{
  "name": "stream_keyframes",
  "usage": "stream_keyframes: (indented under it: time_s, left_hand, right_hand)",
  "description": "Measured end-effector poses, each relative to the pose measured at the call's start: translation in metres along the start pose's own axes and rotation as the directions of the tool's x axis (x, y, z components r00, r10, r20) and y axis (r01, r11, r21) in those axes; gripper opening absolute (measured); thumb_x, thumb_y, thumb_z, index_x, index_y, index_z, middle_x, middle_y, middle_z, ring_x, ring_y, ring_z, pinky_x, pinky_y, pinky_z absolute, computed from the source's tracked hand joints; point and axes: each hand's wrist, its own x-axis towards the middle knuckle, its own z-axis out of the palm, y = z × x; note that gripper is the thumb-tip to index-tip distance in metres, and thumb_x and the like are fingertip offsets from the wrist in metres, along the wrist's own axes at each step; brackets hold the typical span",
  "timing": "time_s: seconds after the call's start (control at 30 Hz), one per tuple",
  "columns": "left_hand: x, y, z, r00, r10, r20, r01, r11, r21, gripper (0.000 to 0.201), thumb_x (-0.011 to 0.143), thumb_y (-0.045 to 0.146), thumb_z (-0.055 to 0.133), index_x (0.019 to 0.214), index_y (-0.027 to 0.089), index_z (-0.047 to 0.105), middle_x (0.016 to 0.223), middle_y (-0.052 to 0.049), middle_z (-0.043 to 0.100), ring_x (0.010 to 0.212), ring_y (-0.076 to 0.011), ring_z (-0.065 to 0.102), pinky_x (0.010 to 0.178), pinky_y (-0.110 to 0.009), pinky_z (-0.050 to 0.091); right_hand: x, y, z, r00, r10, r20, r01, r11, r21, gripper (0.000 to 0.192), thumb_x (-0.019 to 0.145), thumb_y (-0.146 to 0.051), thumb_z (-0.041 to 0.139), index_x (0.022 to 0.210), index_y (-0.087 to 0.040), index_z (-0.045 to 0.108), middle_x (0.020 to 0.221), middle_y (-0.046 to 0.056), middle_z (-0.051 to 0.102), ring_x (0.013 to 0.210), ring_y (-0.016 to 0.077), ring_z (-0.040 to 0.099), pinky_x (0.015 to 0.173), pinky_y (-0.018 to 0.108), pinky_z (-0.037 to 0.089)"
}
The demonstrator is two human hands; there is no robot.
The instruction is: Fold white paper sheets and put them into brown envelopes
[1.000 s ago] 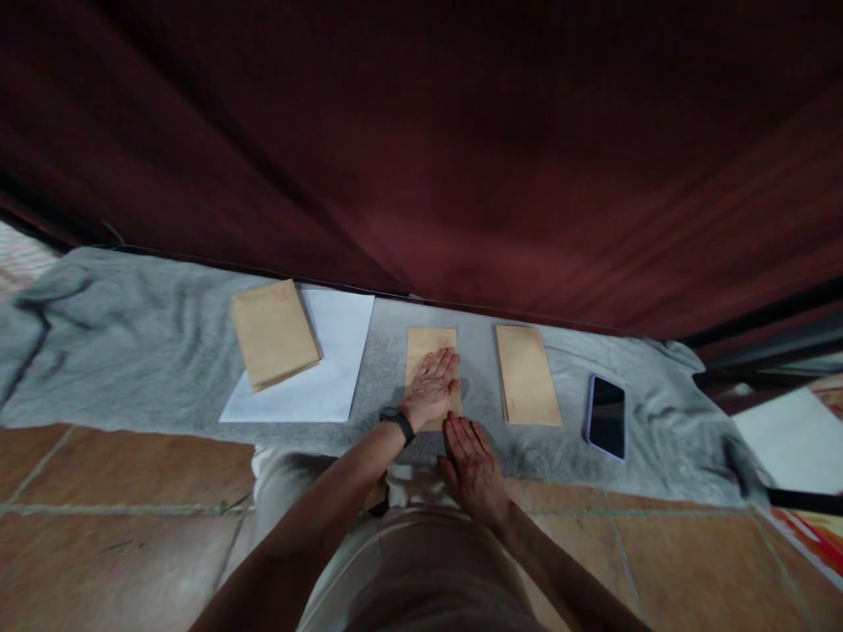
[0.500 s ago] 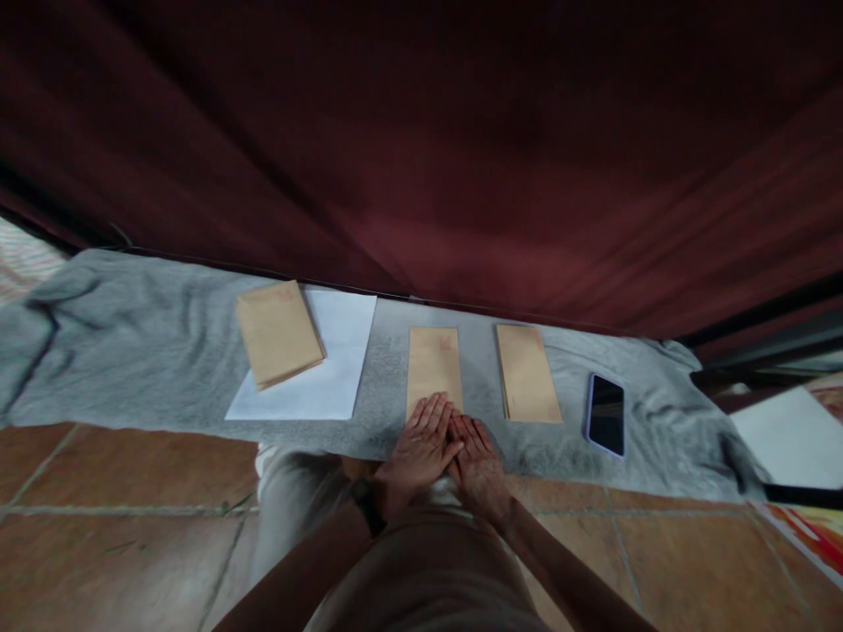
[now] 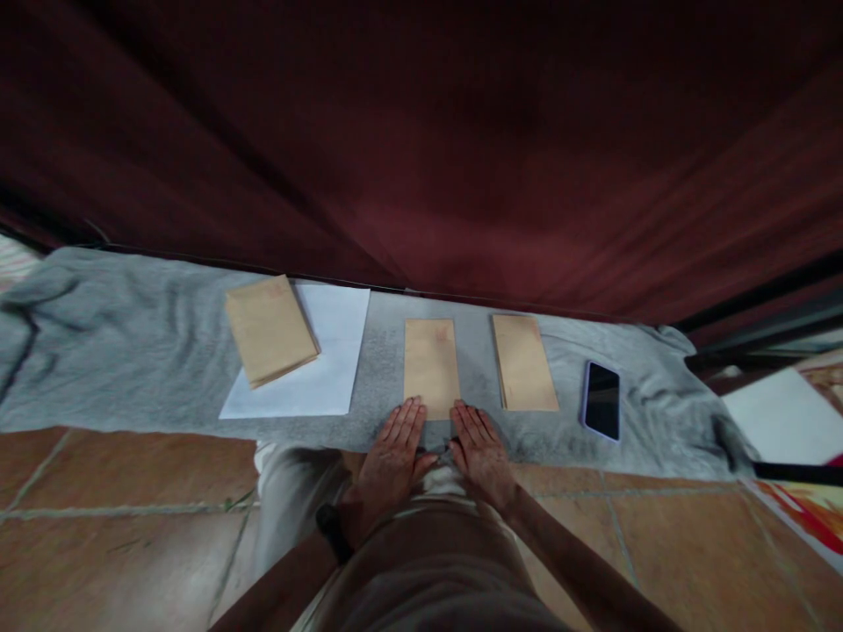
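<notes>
Both sets of fingers lie flat and spread, gripping nothing: the left hand [image 3: 390,448] and the right hand [image 3: 480,446] rest palm-down on the grey towel-like cloth [image 3: 132,351] spread over the tiled floor, with a small gap between them. Their fingertips end just at the near short edge of the middle tan paper envelope [image 3: 431,367], which lies flat and lengthwise away from the person; whether they touch it cannot be told. A dark watch [image 3: 333,531] sits on the left wrist.

The envelope looks light, thin and bendable, easy to crease, and likely to slide little on the nappy cloth. A sensible hold would be a pinch at the near edge or a corner, lifting it off the cloth first.

Counted: three lots of tan envelopes. One is the middle piece, one is a second tan envelope pile [image 3: 524,362] to its right, and one is an angled tan envelope stack [image 3: 269,328] on the single white paper sheet [image 3: 329,360] at left. One dark smartphone [image 3: 601,400] lies further right.
</notes>
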Motion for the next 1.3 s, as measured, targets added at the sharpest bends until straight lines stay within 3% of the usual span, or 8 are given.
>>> stream_keyframes:
  time_s: [0.2,0.37,0.5,0.63,0.8,1.07,1.2,1.3]
  left_hand:
    - [-0.003,-0.002,0.006,1.000,0.006,-0.008,-0.006,1.000,0.006,0.080,0.104,0.054,0.044,0.162,0.003,0.025,0.165,-0.024,0.037,0.157,-0.0329,0.030,0.125,-0.050,0.034]
    - [-0.005,-0.004,0.013,1.000,0.005,-0.006,-0.006,1.000,-0.031,0.076,0.103,0.054,0.048,0.157,0.002,0.034,0.160,-0.027,0.042,0.154,-0.0348,0.034,0.122,-0.055,0.037]
    - [-0.003,-0.003,0.007,0.999,0.006,0.042,-0.005,1.000,-0.024,0.072,0.098,0.056,0.057,0.148,0.004,0.050,0.157,-0.028,0.046,0.153,-0.0379,0.037,0.121,-0.056,0.039]
    - [0.002,0.000,-0.001,0.998,-0.006,0.063,0.007,1.000,-0.022,0.066,0.097,0.056,0.059,0.146,0.012,0.054,0.159,-0.024,0.046,0.154,-0.0370,0.035,0.121,-0.054,0.038]
    - [0.003,0.001,-0.001,0.998,-0.016,0.056,0.016,1.000,-0.001,0.066,0.098,0.051,0.059,0.155,0.019,0.045,0.166,-0.019,0.037,0.155,-0.0355,0.033,0.121,-0.053,0.038]
    - [0.001,0.001,0.002,0.999,-0.005,0.034,0.005,1.000,0.015,0.068,0.100,0.050,0.058,0.157,0.018,0.042,0.168,-0.021,0.030,0.155,-0.0368,0.032,0.121,-0.053,0.039]
    - [0.001,0.001,0.003,0.999,-0.002,0.032,0.001,1.000,0.030,0.069,0.099,0.048,0.059,0.157,0.016,0.041,0.168,-0.023,0.031,0.156,-0.0380,0.030,0.121,-0.054,0.038]
    - [0.002,0.002,0.003,1.000,-0.006,0.031,0.005,0.999,0.039,0.069,0.098,0.047,0.061,0.157,0.016,0.042,0.167,-0.023,0.032,0.155,-0.0377,0.031,0.121,-0.054,0.039]
  right_hand:
    - [0.020,-0.012,-0.004,0.998,0.017,0.056,-0.021,0.997,0.073,0.060,0.107,-0.028,0.042,0.163,-0.012,0.031,0.162,0.014,0.045,0.153,0.0250,0.039,0.127,0.050,0.035]
    - [0.059,-0.024,0.003,0.980,-0.148,0.133,0.120,0.973,0.198,0.052,0.109,-0.029,0.038,0.160,-0.019,0.039,0.163,0.006,0.045,0.153,0.0176,0.038,0.127,0.043,0.036]
    - [0.086,-0.015,0.010,0.960,-0.233,0.158,0.203,0.962,0.185,0.048,0.110,-0.031,0.038,0.155,-0.017,0.047,0.162,0.007,0.047,0.152,0.0176,0.040,0.128,0.042,0.032]
    - [0.112,0.000,0.019,0.954,-0.241,0.180,0.218,0.966,0.137,0.047,0.110,-0.033,0.040,0.154,-0.021,0.049,0.164,0.005,0.045,0.153,0.0190,0.037,0.129,0.044,0.030]
    - [0.148,0.010,0.031,0.966,-0.185,0.181,0.174,0.982,0.073,0.048,0.110,-0.034,0.042,0.156,-0.023,0.045,0.167,0.003,0.039,0.155,0.0205,0.033,0.129,0.046,0.026]
    - [0.199,0.027,0.043,0.989,0.024,0.149,-0.025,1.000,0.005,0.055,0.110,-0.037,0.040,0.156,-0.007,0.043,0.166,0.016,0.037,0.154,0.0280,0.036,0.129,0.047,0.025]
    - [0.206,0.035,0.040,0.973,0.177,0.150,-0.177,0.984,-0.011,0.060,0.109,-0.037,0.041,0.156,0.000,0.039,0.166,0.022,0.035,0.156,0.0304,0.031,0.128,0.048,0.026]
    - [0.191,0.026,0.032,0.956,0.243,0.167,-0.244,0.970,-0.014,0.060,0.109,-0.036,0.041,0.154,0.004,0.041,0.164,0.026,0.036,0.155,0.0322,0.034,0.128,0.050,0.026]
